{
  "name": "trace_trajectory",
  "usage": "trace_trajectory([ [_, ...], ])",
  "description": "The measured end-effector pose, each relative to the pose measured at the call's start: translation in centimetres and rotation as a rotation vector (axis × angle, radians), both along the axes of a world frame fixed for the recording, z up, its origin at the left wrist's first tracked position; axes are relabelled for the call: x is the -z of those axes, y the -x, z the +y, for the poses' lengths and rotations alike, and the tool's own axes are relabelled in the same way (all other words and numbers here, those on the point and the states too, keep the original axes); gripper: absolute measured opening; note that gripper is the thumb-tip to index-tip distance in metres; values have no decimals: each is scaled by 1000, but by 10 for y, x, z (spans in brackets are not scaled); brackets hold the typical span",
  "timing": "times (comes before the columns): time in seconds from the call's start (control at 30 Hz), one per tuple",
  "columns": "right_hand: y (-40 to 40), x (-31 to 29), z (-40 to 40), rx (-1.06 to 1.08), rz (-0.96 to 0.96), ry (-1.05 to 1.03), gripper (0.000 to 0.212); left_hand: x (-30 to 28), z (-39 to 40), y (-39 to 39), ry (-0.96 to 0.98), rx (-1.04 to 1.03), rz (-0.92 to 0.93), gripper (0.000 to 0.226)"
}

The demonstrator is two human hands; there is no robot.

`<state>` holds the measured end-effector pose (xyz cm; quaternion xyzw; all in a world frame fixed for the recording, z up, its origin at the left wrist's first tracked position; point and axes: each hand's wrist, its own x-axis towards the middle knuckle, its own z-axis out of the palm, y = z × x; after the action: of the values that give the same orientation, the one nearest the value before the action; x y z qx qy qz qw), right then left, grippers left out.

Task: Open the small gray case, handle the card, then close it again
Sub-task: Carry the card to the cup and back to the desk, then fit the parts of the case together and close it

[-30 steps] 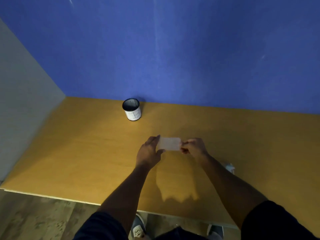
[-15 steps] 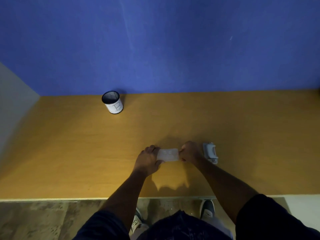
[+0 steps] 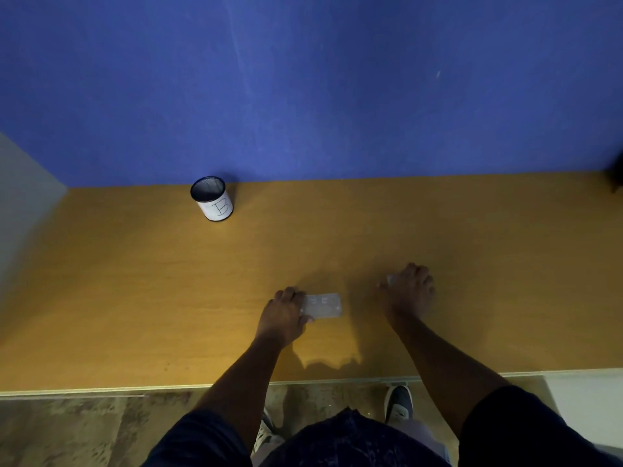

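One card [image 3: 323, 305] in left hand [image 3: 282, 318]; right hand [image 3: 409, 291] covers one case [image 3: 390, 279].

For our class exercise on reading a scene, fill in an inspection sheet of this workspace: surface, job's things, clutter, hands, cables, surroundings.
Surface: orange-brown wooden table, front edge visible.
Job's things: pale card held just above the table; small gray case mostly hidden under a hand, open or closed cannot be told.
Clutter: mesh pen cup marked B, at the back left by the wall.
Hands: left hand pinches the card's left end; right hand covers the case.
Cables: nothing seen.
Surroundings: blue wall, gray panel on the left, patterned floor.
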<state>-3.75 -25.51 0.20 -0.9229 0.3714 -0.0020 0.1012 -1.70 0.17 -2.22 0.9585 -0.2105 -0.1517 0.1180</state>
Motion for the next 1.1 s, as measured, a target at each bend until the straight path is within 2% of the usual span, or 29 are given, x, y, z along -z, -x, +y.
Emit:
trace_trajectory([
  [0.17,7,10,-6,145,31,-165,47,0,1,-1,29,-23,20,63],
  [0.43,3,19,-19,119,11,-261,33,0,4,0,76,-54,44,62],
  [0.53,-4,45,-29,17,65,-195,38,1,5,2,115,-91,52,63],
  [0.63,-6,28,-19,-131,41,-148,54,0,4,3,141,-128,57,64],
  [0.8,-13,-1,13,-440,-35,-387,55,0,6,3,178,-196,122,67],
  [0.93,-20,-3,33,-717,84,-412,56,3,6,3,208,-236,135,68],
  [1.1,-27,-1,52,-968,309,-281,71,7,7,1,215,-244,140,68],
])
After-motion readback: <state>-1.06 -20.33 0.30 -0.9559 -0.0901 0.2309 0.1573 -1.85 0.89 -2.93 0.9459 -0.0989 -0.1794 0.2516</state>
